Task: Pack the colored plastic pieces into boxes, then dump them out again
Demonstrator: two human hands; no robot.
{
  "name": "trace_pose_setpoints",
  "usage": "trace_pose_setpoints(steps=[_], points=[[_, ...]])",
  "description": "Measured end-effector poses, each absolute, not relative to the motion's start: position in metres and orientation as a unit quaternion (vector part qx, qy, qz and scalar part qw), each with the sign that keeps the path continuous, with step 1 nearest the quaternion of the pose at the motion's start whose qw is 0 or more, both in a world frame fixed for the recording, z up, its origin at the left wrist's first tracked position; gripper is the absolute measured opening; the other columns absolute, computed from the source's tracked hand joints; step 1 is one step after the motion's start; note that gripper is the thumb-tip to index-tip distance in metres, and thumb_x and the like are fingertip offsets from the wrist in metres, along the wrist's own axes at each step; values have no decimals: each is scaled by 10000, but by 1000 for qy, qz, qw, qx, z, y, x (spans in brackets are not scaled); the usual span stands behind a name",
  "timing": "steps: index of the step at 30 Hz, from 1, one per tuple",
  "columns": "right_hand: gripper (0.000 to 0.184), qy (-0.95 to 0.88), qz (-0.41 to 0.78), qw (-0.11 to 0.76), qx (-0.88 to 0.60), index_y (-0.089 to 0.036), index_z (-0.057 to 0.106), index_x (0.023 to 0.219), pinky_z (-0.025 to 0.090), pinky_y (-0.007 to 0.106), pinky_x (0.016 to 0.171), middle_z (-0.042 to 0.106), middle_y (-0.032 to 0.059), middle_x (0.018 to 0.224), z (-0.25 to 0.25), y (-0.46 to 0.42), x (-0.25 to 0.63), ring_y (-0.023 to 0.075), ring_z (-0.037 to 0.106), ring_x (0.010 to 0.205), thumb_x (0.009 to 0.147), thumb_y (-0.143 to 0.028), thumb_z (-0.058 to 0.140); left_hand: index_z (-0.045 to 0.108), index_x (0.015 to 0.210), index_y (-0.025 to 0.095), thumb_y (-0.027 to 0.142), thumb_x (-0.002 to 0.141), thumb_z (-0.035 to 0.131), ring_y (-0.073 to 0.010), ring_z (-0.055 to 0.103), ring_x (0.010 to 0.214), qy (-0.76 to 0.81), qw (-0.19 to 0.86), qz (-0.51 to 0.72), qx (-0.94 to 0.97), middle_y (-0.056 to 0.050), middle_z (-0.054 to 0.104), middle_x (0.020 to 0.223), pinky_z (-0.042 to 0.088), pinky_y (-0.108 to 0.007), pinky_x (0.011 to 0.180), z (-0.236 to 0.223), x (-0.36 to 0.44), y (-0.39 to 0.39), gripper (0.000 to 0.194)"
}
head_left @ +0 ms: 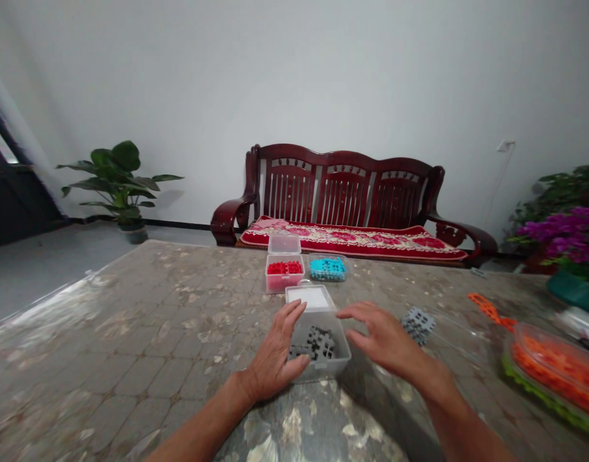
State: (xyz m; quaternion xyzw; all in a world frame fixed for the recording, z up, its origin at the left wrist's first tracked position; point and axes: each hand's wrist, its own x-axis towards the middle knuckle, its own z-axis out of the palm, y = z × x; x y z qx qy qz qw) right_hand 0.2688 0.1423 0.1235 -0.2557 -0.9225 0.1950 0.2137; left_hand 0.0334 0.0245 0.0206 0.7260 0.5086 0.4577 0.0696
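Observation:
A clear plastic box (343, 367) stands on the table in front of me with its lid (310, 298) tipped back. Grey interlocking pieces (321, 343) lie loose inside it. My left hand (279, 350) rests against the box's left side, its fingers stretched out and thumb apart, holding nothing. On the other side, my right hand (384, 337) hovers near the right rim with its fingers spread; nothing shows in it. Just past the right hand lie joined grey pieces (418, 324), partly hidden by it.
Behind the box stand an open box of red pieces (285, 268) and a tub of blue pieces (328, 268). To the right are a container of orange pieces (559, 366), an orange strip (491, 311) and a flower pot (573, 292). A wooden bench (347, 199) stands beyond the table.

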Motion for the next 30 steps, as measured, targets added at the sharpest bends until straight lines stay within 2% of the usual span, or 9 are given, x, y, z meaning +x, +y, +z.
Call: trace_pose_setpoints(steps=[4,6,8,12,16,22,26,30], points=[[317,-842,174,342,-378,-259,795,1042,561,419,954,799,63,1065,118,178,314,258,741,990,858,-318,543,160,1636,304,535,1022,468,-362,307,1517,511,80,457,724,-136,283,1641,282,-593,1241,19,33,24,724],[376,-792,154,374,-458,-240,790,1080,575,427,917,800,85,1070,108,201,343,274,749,956,833,-386,548,162,1635,301,524,1029,462,-364,295,1523,510,84,456,725,-137,272,1646,270,-600,1246,19,33,24,712],[439,-766,141,360,-513,-218,776,1125,577,441,909,793,111,1115,92,221,371,300,745,992,785,-420,587,168,1634,298,514,1034,457,-365,289,1528,508,89,455,726,-138,265,1650,265,-602,1249,19,32,24,701],[550,-769,101,294,-559,-181,738,1200,532,485,1006,766,149,1203,58,240,406,344,702,1136,706,-416,677,175,1633,315,500,1035,457,-364,299,1525,503,99,454,729,-127,270,1652,280,-606,1245,19,32,26,686],[585,-790,44,253,-557,-173,700,1278,472,486,1097,717,152,1315,48,232,409,340,659,1223,747,-418,677,185,1632,323,483,1030,469,-367,303,1526,502,100,452,730,-121,279,1654,290,-611,1242,18,33,27,684],[473,-796,-19,211,-567,-208,738,1240,506,488,1026,756,139,1237,62,219,395,360,682,1157,814,-384,631,196,1632,327,472,1025,477,-369,309,1526,502,102,455,728,-119,287,1653,293,-609,1242,18,32,27,684],[492,-786,-12,220,-577,-191,733,1252,521,502,993,759,149,1222,65,221,397,375,689,1129,813,-376,611,201,1632,336,468,1023,479,-367,317,1521,501,102,459,727,-113,296,1649,288,-608,1244,19,32,28,682],[562,-778,35,291,-555,-193,708,1298,510,506,1012,748,137,1227,74,208,386,362,659,1152,783,-409,645,184,1634,333,480,1028,478,-364,311,1522,495,106,458,731,-119,290,1647,274,-598,1251,21,33,27,689]])
